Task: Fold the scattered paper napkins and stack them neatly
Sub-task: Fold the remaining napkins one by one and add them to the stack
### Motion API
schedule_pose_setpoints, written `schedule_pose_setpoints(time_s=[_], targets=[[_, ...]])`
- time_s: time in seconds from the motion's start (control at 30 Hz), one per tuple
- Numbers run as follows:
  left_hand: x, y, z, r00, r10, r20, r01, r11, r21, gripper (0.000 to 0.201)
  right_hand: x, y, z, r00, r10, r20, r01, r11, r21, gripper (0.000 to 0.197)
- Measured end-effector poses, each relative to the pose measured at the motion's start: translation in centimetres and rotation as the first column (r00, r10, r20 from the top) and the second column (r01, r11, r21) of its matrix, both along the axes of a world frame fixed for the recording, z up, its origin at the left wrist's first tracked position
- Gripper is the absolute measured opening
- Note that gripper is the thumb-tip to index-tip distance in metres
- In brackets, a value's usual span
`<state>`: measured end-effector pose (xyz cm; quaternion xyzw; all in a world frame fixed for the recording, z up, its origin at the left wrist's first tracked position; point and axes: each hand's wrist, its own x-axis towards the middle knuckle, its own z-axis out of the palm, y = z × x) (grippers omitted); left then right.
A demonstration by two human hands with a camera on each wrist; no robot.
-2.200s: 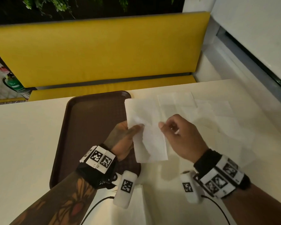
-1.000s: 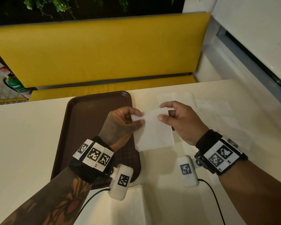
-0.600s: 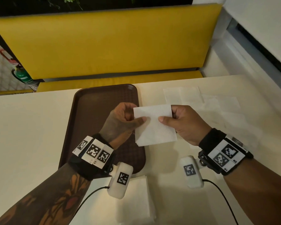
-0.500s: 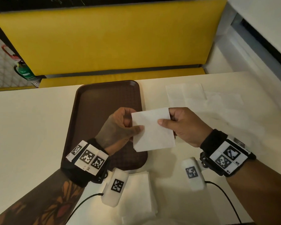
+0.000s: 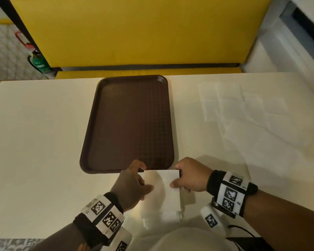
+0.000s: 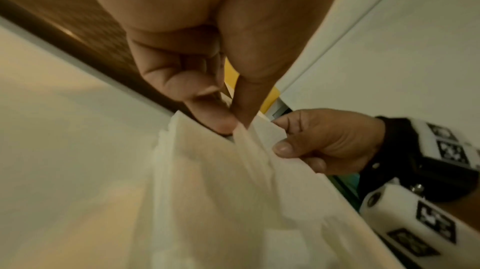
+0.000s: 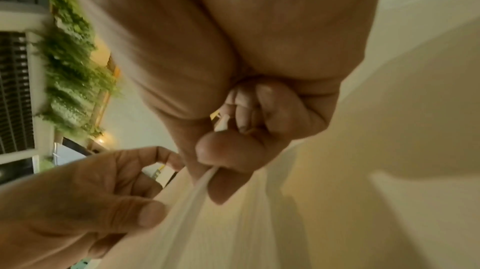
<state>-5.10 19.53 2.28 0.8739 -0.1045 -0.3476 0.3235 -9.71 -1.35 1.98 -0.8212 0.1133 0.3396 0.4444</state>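
Both grips pinch one folded napkin (image 5: pixel 161 187): left hand (image 5: pixel 130 185) at one edge; right hand (image 5: pixel 190 176) opposite.

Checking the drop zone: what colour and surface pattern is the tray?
Dark brown tray with a fine grid texture, clearest in the head view.

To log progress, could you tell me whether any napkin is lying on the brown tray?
No, the brown tray holds nothing, and both hands hold the folded napkin nearer than it.
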Motion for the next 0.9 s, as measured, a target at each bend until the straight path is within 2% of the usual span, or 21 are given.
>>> schedule_pose_setpoints(time_s=[0.13, 0.37, 0.47, 0.53, 0.6, 0.67, 0.77, 0.9], targets=[[-1.1, 0.1, -1.1, 0.997, -0.03, 0.069, 0.025, 0.997, 0.073, 0.045, -0.4, 1.2, -1.5, 1.0, -0.003, 0.023, 0.005, 0.996, -0.087, 0.021], [-2.0, 0.2, -0.7, 0.982, -0.108, 0.154, 0.084, 0.984, 0.155, 0.038, -0.8, 1.8, -2.1, 0.994, -0.016, 0.107, 0.043, 0.967, -0.253, 0.03], [-2.7, 0.4, -0.5, 0.918, -0.228, 0.326, 0.153, 0.959, 0.239, 0.037, -1.5, 2.3, -1.4, 0.956, 0.129, 0.263, -0.017, 0.921, -0.388, 0.039], [-2.9, 0.4, -0.5, 0.848, -0.311, 0.428, 0.224, 0.944, 0.243, 0.034, -1.7, 2.4, -0.9, 0.883, 0.287, 0.371, -0.112, 0.897, -0.428, 0.036], [-3.0, 0.3, -0.7, 0.793, -0.404, 0.456, 0.32, 0.913, 0.252, 0.033, -1.7, 2.4, -0.6, 0.817, 0.422, 0.392, -0.232, 0.864, -0.447, 0.034], [-3.0, 0.1, -0.7, 0.745, -0.498, 0.444, 0.394, 0.866, 0.309, 0.033, -1.8, 2.6, -0.7, 0.778, 0.522, 0.35, -0.329, 0.813, -0.481, 0.036], [-2.9, 0.0, -1.0, 0.718, -0.557, 0.418, 0.411, 0.824, 0.391, 0.035, -2.1, 2.8, -1.0, 0.769, 0.572, 0.287, -0.375, 0.766, -0.522, 0.037], [-2.8, 0.2, -1.2, 0.717, -0.58, 0.387, 0.422, 0.803, 0.42, 0.036, -2.1, 3.0, -0.8, 0.803, 0.528, 0.275, -0.366, 0.802, -0.472, 0.039]])
